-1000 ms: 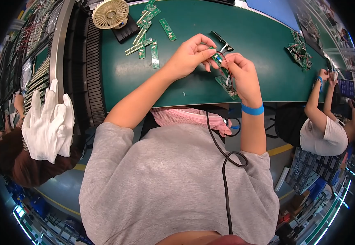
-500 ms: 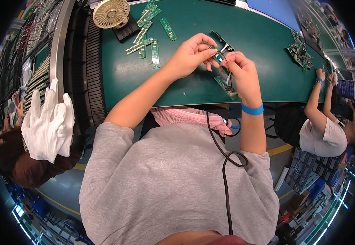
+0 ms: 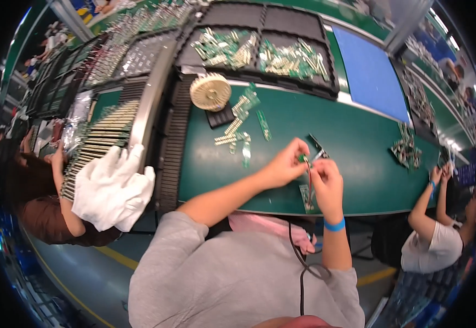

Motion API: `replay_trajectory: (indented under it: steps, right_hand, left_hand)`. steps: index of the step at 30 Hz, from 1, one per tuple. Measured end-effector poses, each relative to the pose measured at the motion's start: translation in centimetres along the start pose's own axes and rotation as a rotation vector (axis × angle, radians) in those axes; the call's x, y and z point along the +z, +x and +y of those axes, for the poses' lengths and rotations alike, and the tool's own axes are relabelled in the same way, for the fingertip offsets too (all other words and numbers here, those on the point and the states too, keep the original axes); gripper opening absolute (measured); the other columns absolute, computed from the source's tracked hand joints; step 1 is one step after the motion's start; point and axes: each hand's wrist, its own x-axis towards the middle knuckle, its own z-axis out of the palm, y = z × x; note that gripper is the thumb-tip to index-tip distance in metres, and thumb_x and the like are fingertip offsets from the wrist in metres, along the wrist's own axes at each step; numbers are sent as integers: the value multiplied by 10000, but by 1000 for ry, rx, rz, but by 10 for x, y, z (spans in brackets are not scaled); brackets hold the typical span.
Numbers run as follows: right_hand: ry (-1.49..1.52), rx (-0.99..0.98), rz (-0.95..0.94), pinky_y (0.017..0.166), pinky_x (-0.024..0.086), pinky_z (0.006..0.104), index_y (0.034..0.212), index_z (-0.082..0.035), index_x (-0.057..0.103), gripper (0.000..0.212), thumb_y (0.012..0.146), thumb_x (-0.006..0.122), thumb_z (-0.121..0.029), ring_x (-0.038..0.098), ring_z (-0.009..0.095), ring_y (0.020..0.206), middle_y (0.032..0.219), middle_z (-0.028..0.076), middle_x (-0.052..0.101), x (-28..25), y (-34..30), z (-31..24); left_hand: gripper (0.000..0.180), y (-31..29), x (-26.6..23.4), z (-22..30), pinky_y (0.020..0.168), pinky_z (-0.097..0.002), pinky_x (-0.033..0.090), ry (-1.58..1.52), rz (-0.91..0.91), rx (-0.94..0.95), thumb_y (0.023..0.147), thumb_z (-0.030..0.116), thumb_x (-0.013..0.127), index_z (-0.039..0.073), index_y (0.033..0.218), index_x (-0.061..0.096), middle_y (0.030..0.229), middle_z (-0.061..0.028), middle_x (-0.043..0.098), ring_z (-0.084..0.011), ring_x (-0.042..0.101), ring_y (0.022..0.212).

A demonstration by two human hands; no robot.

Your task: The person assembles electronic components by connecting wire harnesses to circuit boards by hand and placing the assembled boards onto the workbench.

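My left hand [image 3: 291,164] pinches a small green circuit board [image 3: 303,158] between thumb and fingertips, above the green table. Close beside it my right hand [image 3: 328,181] is closed, its thumb and fingertips on thin red and dark wires [image 3: 310,177] that hang down from the board. The fingers hide where the wires meet it. Below the hands, near the table's front edge, lies another circuit board [image 3: 306,198]. A dark, narrow board [image 3: 318,145] lies just beyond them. A blue band [image 3: 335,224] circles my right wrist.
Loose circuit boards [image 3: 246,150] and a cream fan [image 3: 210,92] are at left. Black trays [image 3: 298,76] of boards stand at the back. White gloves [image 3: 112,188] hang by the conveyor rail [image 3: 153,87]. A blue mat [image 3: 369,71], a board pile [image 3: 406,148] and a co-worker [image 3: 435,229] are right.
The view has tilted up, bringing the back trays into sight. My hands stay close together; the left still pinches the board, and the right has moved down slightly along the wires.
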Motion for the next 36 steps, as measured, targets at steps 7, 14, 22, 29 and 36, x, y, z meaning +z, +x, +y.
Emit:
replay_trajectory:
  steps: [7,14,22,29,36]
  right_hand:
    - [-25,-42,-25,559,408,190,731,57,525,62,787,537,33,485,60,643,953,66,499,-2,2,-4]
    - [-174,2,288,708,445,262,925,31,546,140,829,540,-70,543,152,816,936,137,560,-108,48,46]
    - [-932,-483,307,912,350,453,1047,-5,527,388,660,512,26,416,400,1112,1188,234,450,-97,53,25]
    - [-800,-645,-171,867,365,383,1019,-42,557,325,697,534,-7,471,287,1073,1155,138,501,32,4,48]
    - [-586,-587,-179,740,405,365,830,-31,564,153,689,621,-45,491,260,815,904,87,525,31,4,45]
  left_hand:
    - [283,2,-1,15,700,-195,404,0,-82,24,799,-23,532,61,1017,372,924,-14,417,-57,445,843]
    - [548,14,-21,35,774,-331,412,1040,131,262,740,118,625,79,1227,376,1077,-116,496,-223,503,901]
    - [484,16,-58,11,866,-413,325,1508,249,82,676,-37,482,64,1148,521,1147,-179,457,-329,420,1062]
    - [331,18,-65,15,842,-404,382,1488,419,183,686,2,534,34,1016,550,1077,-159,464,-325,445,1004]
    - [208,28,-87,26,753,-396,444,1127,354,276,722,-8,495,7,926,533,884,-156,505,-331,526,842]
